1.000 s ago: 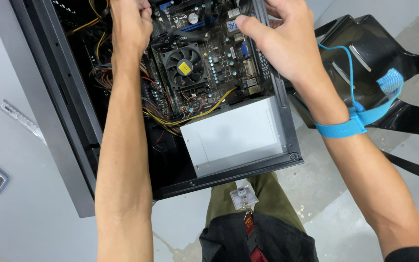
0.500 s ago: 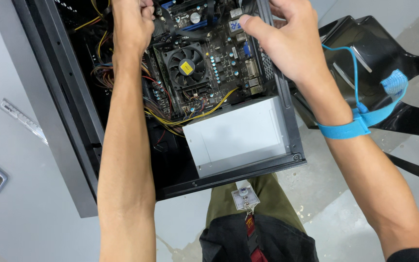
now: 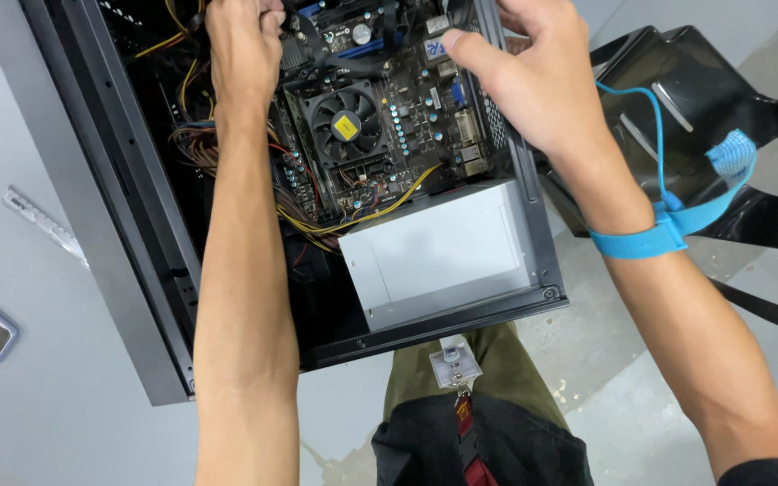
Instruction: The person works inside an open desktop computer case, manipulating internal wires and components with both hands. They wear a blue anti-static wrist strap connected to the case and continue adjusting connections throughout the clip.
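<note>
Open computer case (image 3: 119, 207), black, centre frame, on pale grey surface (image 3: 38, 423). Left hand (image 3: 243, 49) at 11 o'clock, fingers curled into wiring; grasp hidden, cannot tell. Right hand (image 3: 533, 76) at 1 o'clock, loosely curled over case rim, blue wrist strap (image 3: 641, 236). Cooler fan (image 3: 346, 124) between hands; silver power supply (image 3: 443, 256) at 6 o'clock of it.

Blk PC case (image 3: 547, 261) w/ silver PSU box (image 3: 447, 256), yellow sticker on blk fan (image 3: 346, 124), yellow/red wires (image 3: 317, 229); blue wrist strap (image 3: 650, 236).
</note>
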